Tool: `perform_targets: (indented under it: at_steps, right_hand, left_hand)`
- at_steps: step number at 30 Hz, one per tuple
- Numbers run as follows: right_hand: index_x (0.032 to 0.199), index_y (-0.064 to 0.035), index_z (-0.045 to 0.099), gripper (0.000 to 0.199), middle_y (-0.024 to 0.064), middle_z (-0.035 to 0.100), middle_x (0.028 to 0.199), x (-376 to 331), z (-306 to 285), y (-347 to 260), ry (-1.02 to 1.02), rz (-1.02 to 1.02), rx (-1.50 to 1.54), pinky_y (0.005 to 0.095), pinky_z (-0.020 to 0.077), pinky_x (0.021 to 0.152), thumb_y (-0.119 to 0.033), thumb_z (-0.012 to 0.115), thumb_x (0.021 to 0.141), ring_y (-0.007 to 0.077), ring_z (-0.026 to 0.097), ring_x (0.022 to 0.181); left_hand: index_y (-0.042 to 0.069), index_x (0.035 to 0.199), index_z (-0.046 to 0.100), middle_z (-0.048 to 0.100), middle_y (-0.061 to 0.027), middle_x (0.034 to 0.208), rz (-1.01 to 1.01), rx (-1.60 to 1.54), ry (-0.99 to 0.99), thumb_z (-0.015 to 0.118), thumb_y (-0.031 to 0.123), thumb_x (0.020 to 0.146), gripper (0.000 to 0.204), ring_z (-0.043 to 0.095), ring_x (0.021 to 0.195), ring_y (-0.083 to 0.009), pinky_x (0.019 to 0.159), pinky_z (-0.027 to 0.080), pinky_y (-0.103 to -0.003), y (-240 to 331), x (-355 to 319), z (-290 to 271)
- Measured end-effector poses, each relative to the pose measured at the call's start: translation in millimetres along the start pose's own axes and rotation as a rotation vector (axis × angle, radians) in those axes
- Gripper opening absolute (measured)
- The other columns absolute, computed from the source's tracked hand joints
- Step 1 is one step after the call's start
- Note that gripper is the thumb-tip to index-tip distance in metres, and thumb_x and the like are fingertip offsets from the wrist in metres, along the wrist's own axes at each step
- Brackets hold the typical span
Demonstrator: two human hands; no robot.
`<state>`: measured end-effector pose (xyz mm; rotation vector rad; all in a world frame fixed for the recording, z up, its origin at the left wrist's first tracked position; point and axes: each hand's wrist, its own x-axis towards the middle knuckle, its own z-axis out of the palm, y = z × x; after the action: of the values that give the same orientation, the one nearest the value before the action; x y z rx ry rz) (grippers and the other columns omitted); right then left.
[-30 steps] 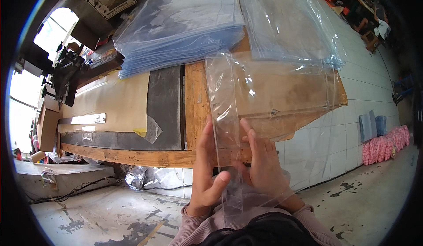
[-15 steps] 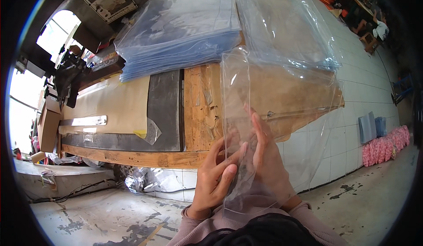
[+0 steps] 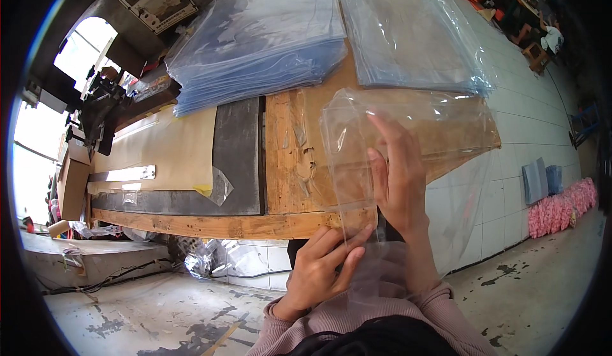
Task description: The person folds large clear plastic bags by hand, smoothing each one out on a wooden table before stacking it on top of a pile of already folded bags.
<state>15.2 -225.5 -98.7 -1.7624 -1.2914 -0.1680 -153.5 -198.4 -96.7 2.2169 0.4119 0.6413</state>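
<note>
A clear plastic sheet (image 3: 446, 117) lies over the near right corner of the table and hangs down toward my lap. A strip along its left side is folded over. My left hand (image 3: 322, 267) is at the near end of that fold, fingers bent and closed on the plastic at the table's front edge. My right hand (image 3: 400, 184) is farther up beside the fold, its fingers stretched out and its thumb apart. It touches the plastic without gripping it.
A thick stack of bluish clear plastic sheets (image 3: 255, 69) lies at the back of the wooden table (image 3: 287, 165), with another stack (image 3: 414, 43) right of it. A dark board with brown paper (image 3: 166, 152) is at left. Pink bundles (image 3: 561, 208) sit on the floor at right.
My right hand has moved up and away along the fold, out from under the plastic strip. My left hand has shifted slightly nearer to me. The sheet's far left corner has dropped nearer.
</note>
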Motion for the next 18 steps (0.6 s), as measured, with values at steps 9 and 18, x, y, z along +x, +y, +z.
perform_targets:
  at_steps: [9,18]
  right_hand:
    - [0.118,-0.0001,0.042,0.033,0.0139,0.048,0.119,19.6,19.6,14.0,0.186,-0.035,-0.055,0.0319,0.0431,0.072,-0.013,0.051,0.090,0.0220,0.051,0.089]
    - [0.110,-0.0018,0.047,0.033,0.0095,0.055,0.107,23.9,21.5,19.1,0.158,0.073,0.258,0.0324,0.0414,0.081,-0.017,0.061,0.084,0.0198,0.053,0.099]
  left_hand:
    - [0.002,0.105,0.064,0.056,-0.0061,0.078,0.061,0.103,0.014,0.062,0.005,0.077,0.028,0.052,0.068,-0.0204,0.063,0.044,-0.029,-5.4,-7.6,10.3]
    - [0.005,0.107,0.062,0.049,-0.0176,0.104,-0.001,0.183,0.080,0.072,0.022,0.073,0.039,0.047,0.085,-0.0268,0.074,0.042,-0.034,4.8,-3.6,-4.0]
